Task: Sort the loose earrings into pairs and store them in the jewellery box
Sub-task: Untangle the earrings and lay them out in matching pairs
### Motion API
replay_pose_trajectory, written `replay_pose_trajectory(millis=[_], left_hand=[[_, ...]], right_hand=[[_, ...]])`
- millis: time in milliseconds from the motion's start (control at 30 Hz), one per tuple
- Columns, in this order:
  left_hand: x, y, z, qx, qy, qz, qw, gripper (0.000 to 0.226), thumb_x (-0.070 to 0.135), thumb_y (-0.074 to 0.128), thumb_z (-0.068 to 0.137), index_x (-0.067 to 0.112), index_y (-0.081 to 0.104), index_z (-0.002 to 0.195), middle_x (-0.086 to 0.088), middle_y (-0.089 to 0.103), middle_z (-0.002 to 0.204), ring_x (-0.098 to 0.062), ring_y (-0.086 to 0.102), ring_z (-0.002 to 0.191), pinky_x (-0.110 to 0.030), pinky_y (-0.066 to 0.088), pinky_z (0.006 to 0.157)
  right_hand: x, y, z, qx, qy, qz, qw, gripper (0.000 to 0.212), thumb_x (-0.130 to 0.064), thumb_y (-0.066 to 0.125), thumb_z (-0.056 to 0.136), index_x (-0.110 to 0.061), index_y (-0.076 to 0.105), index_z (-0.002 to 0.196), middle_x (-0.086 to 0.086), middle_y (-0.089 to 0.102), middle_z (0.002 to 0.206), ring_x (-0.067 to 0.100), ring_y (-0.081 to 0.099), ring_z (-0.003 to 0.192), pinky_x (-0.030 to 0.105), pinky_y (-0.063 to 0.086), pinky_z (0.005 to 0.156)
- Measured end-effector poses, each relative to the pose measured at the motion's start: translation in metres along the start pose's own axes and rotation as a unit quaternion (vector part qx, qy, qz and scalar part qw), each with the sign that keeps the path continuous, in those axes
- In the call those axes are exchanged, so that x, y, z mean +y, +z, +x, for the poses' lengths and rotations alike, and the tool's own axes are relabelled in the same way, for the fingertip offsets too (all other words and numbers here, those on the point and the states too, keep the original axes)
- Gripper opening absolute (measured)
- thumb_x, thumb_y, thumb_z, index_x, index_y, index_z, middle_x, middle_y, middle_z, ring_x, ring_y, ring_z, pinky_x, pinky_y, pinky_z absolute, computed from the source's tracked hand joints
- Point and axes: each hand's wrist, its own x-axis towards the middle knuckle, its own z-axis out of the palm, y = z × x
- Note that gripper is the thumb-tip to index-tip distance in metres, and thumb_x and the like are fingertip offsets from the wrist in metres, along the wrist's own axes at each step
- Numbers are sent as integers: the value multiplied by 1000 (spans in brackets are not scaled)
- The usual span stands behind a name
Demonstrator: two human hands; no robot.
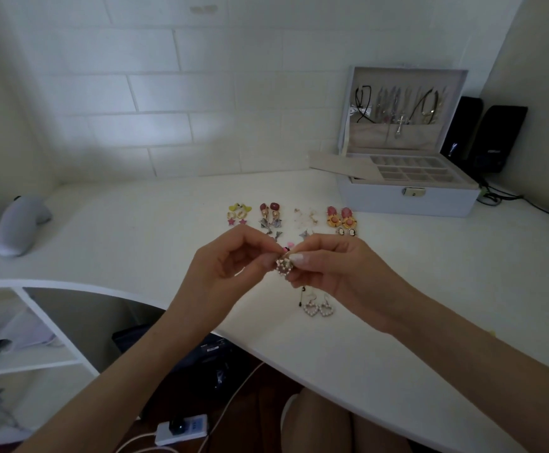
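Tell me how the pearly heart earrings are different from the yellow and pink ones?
The pearl heart earrings are whitish; the yellow and pink earrings are bright. Each pearl one is one open heart outline; each yellow and pink one stacks several pieces, ending in a pink star. The pearl hearts lie near the front edge of the desk, the yellow and pink pair farther back. Both are pairs lying side by side.
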Motion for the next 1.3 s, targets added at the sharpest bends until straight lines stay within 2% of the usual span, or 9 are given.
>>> replay_pose_trajectory(millis=[167,267,367,567,667,767,900,1100,1300], left_hand=[[2,2,0,22,-10,5,1000,15,27,66,74,16,68,84,-4,68,82,-13,64,79,-21,52,76],[6,1,3,43,-20,-3,999,9,15,68,78,12,67,86,-3,67,80,-9,62,74,-18,50,72],[12,0,5,48,-28,-2,998,15,19,63,78,12,67,91,1,68,81,-8,63,74,-18,50,72],[19,3,5,33,-42,-9,999,21,22,59,74,11,67,90,3,68,77,-6,62,71,-15,50,70],[20,5,4,24,-48,-37,998,16,19,62,76,11,68,89,0,70,79,-7,64,73,-16,50,69],[20,3,4,9,-51,-68,996,9,15,66,80,15,70,87,-3,70,81,-10,64,77,-17,50,71],[25,-2,3,-22,-34,-57,998,13,17,73,74,23,72,86,-1,71,84,-10,66,80,-17,50,73],[30,2,3,1,-10,-53,999,16,7,71,70,12,68,86,3,72,81,-7,68,79,-14,50,72],[25,5,4,51,77,84,992,12,28,60,82,22,68,88,7,69,84,-11,66,82,-21,50,75]], right_hand=[[1,1,-4,36,-59,-103,992,9,-2,67,74,2,67,82,11,70,75,16,65,66,22,52,66],[0,1,-6,62,-88,-137,985,6,8,61,81,4,62,78,15,70,82,17,63,60,24,51,56],[-2,2,-7,70,-93,-121,986,11,14,54,83,5,55,77,18,70,85,20,62,53,25,48,47],[-6,6,-9,59,-154,-141,976,11,15,53,84,6,59,87,19,67,84,26,69,70,30,56,66],[-7,13,-11,67,-223,-237,943,9,-1,65,80,-7,62,86,7,65,81,22,66,71,29,57,65],[-6,19,-11,93,-309,-353,878,16,-10,73,76,-15,61,86,-3,64,80,15,64,68,33,56,63],[-7,17,-12,90,-377,-382,839,8,-5,70,80,-4,66,87,4,64,80,11,64,65,30,55,58],[-11,16,-12,68,-328,-275,901,9,4,67,79,-1,69,86,9,65,74,15,66,60,28,56,57],[-18,21,-14,71,-185,-105,975,17,-6,67,73,8,62,79,12,66,63,22,63,51,29,54,51]])
